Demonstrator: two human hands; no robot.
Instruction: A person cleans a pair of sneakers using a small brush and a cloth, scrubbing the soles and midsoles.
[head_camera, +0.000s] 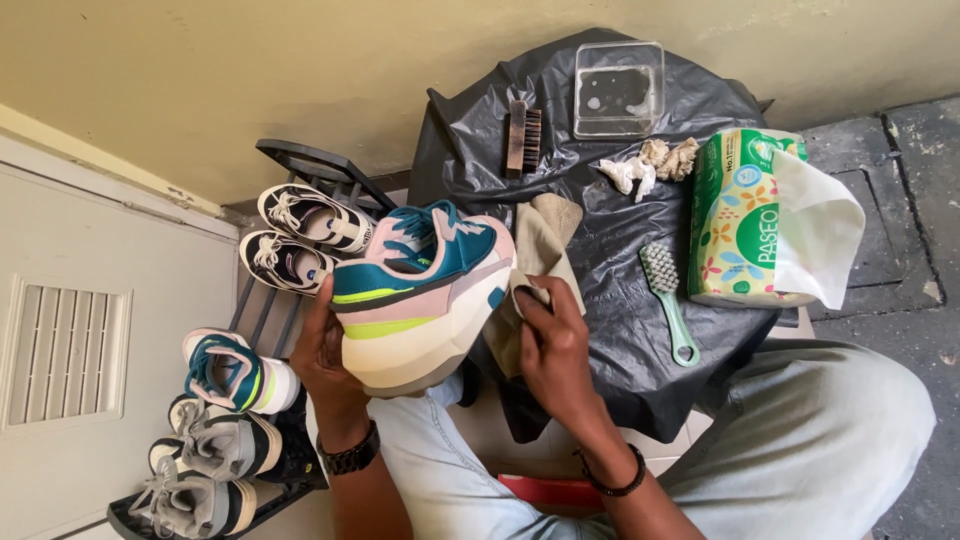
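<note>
Fingers (318, 338) of left hand (325, 355) curled around sneaker (425, 290), gripping from the far side, sole turned toward camera, toe pointing right. Right hand (555, 345) closed on beige cloth (535, 275), pressed to sneaker's toe edge. Both held above lap, just before table (620, 330) draped in black plastic. On it: green brush (668, 300), wooden brush (523, 137), tissue pack (738, 215), clear box (618, 88). Left: shoe rack (300, 170) with more shoes.
</note>
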